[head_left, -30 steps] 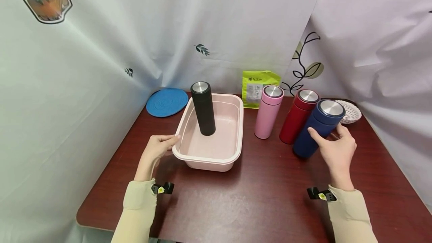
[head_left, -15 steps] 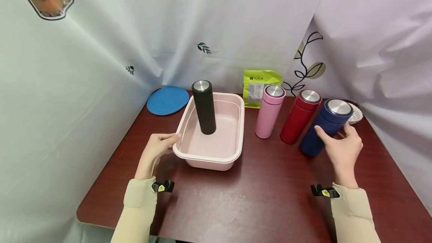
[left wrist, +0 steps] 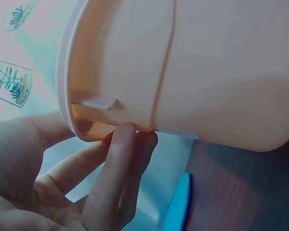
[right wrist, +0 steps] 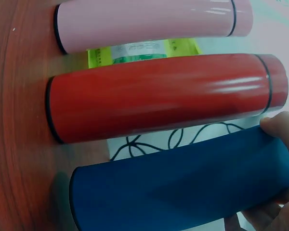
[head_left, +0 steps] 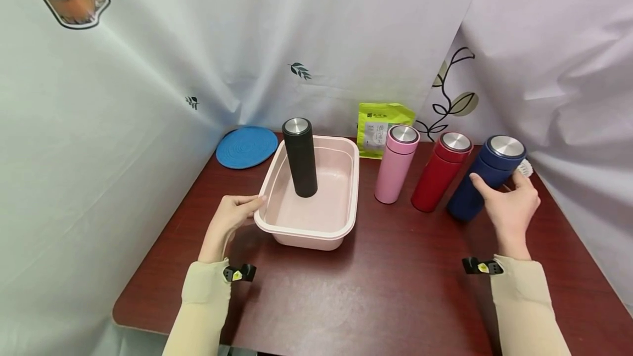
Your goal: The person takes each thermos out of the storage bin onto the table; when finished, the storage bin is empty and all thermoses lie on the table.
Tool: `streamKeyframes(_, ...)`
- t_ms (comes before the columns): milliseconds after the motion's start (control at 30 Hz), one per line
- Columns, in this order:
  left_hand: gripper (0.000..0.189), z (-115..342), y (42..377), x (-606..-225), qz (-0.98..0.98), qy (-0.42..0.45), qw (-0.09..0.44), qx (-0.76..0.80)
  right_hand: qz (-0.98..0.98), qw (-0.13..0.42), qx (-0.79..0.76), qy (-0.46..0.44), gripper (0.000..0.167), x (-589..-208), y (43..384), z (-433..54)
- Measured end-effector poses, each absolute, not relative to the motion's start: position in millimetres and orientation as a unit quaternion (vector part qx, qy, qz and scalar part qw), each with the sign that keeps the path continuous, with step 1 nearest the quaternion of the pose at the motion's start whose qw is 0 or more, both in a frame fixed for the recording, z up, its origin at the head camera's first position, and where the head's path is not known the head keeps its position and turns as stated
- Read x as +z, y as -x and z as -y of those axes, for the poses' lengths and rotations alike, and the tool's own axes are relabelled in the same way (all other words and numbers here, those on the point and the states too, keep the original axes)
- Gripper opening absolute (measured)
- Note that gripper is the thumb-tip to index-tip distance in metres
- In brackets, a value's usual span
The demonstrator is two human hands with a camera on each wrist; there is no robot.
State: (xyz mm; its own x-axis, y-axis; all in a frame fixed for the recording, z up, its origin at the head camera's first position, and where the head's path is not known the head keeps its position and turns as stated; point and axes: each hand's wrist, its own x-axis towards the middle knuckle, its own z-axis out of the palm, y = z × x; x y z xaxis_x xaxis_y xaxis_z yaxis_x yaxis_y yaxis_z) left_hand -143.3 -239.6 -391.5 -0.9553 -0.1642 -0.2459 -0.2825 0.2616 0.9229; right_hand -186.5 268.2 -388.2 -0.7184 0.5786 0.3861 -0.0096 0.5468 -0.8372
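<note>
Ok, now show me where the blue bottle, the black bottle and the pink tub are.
Blue bottle (right wrist: 168, 178): right wrist view, on the middle of its body.
Black bottle (head_left: 301, 161): head view, on the middle of its body.
Pink tub (head_left: 327, 207): head view, on its bare inside floor.

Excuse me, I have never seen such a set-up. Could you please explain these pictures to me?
No machine here: you see a person's left hand and right hand, both bare. The wide picture is filmed from the head; the two closer ones, from each wrist. On the dark red table are a pale pink basin with a black bottle inside, a pink bottle, a red bottle, a green packet and a blue disc. The left hand holds the basin's rim; the right hand grips a blue bottle.
</note>
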Motion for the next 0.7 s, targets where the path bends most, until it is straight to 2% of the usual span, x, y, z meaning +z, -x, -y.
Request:
streamKeyframes(433,0.056,237.9,144.2,-393.1,-0.793,0.143,0.051,0.589,0.815,0.327,0.436,0.198,0.052,-404.7,198.6,-280.8)
streamKeyframes(700,0.055,238.1,144.9,-392.5,-0.793,0.149,0.049,0.589,0.833,0.337,0.404,0.171,0.053,-406.0,201.9,-281.1)
